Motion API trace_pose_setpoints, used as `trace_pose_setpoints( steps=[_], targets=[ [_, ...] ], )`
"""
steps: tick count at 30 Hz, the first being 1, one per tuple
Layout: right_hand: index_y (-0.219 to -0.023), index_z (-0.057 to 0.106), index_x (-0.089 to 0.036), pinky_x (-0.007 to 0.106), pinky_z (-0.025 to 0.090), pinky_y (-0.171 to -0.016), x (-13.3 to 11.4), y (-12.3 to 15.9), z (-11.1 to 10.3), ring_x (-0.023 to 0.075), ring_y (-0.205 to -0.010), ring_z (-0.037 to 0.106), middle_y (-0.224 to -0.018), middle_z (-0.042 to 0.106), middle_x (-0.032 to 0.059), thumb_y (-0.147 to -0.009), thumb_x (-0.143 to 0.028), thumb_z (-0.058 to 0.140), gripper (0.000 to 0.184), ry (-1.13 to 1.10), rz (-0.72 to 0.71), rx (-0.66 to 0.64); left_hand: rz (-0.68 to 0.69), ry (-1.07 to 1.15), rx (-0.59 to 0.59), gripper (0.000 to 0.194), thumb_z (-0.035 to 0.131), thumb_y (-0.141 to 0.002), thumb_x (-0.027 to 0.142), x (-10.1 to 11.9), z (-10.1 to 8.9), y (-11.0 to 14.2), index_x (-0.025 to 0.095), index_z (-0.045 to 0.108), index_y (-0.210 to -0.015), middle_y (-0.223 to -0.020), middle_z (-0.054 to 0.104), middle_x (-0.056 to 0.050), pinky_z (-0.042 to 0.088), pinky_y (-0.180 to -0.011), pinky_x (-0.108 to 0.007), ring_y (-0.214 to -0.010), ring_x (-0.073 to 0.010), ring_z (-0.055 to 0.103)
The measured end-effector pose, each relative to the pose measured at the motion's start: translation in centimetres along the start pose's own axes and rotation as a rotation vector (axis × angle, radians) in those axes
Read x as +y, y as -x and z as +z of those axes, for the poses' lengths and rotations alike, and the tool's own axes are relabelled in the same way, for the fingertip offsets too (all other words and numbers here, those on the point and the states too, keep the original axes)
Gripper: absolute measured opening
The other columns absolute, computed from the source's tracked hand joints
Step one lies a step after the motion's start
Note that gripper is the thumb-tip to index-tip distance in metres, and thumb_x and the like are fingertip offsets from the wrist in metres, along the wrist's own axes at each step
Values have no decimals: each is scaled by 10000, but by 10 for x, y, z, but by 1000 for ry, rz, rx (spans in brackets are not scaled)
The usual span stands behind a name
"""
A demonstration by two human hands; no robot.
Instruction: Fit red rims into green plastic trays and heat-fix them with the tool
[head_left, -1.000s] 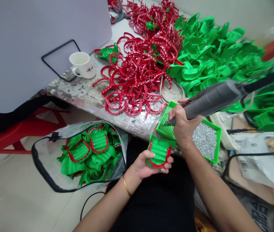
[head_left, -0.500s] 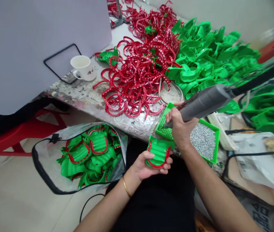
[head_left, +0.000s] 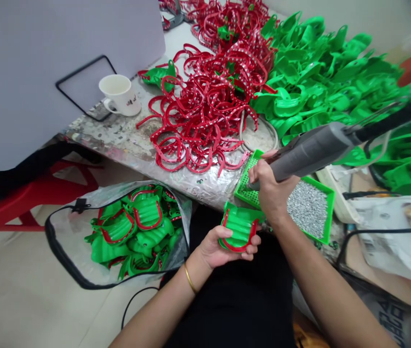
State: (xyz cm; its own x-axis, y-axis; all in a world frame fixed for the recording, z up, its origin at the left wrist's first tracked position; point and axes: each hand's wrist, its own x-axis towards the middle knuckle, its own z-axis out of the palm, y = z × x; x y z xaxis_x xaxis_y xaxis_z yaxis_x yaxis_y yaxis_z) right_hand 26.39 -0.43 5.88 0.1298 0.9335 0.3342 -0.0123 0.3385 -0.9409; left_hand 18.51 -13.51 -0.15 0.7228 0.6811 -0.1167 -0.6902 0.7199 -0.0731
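My left hand is wrapped round a green plastic shell piece edged with a red U-shaped strip, hollow side up. My right hand grips a grey electric screwdriver, its tip pointing down and left over a green perforated tray. The tip is apart from the shell piece. Beside my right wrist, small silvery screws fill the other section of green tray. Red strips with pale dots lie heaped on the table beyond my hands.
A pile of green plastic pieces covers the back right. A white mug stands near the table's left edge. On the lower left, an open bag holds green pieces with red edges. A red stool is behind it.
The view has shifted slightly, so the table things sit a little higher in the picture. Both hands keep their holds, with hardly any movement between them.
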Motion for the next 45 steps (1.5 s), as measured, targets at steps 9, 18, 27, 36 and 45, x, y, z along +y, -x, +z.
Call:
trace_pose_setpoints(
  steps=[9,18,27,36,45],
  targets=[
    [-882,538,-215,214,365,-372,0,1,0,71,-389,455,-524,456,-90,-787,-209,591,109,-24,5,4,-8,3,12,699,629,-569,331,0,1,0,43,499,-1193,-913,536,-102,278,-649,-260,-738,-150,477],
    [-876,530,-217,220,362,-381,1,1,1,70,-394,446,-542,447,-86,-780,-228,587,113,2,4,9,-11,25,5,686,634,-576,327,0,0,0,47,496,-1186,-911,526,-102,281,-649,-262,-735,-151,470],
    [-879,531,-219,250,367,-414,-32,-6,3,86,-397,409,-524,410,-77,-778,-231,618,133,-74,-43,50,-5,50,-1,679,632,-572,300,0,4,1,44,506,-1188,-906,536,-106,313,-635,-256,-743,-154,483],
    [-919,506,-226,247,369,-412,-95,51,-19,91,-404,436,-530,426,-73,-791,-181,614,174,-129,160,-149,53,63,18,514,622,-610,283,-3,9,1,77,582,-1079,-879,605,-121,336,-636,-273,-732,-174,518],
    [-945,533,-197,229,379,-405,-84,86,-28,83,-408,466,-544,465,-70,-807,-156,603,160,-175,192,-177,151,16,105,396,557,-672,196,-5,-2,1,106,607,-1055,-872,679,-78,452,-710,-361,-778,-205,609]
  ],
)
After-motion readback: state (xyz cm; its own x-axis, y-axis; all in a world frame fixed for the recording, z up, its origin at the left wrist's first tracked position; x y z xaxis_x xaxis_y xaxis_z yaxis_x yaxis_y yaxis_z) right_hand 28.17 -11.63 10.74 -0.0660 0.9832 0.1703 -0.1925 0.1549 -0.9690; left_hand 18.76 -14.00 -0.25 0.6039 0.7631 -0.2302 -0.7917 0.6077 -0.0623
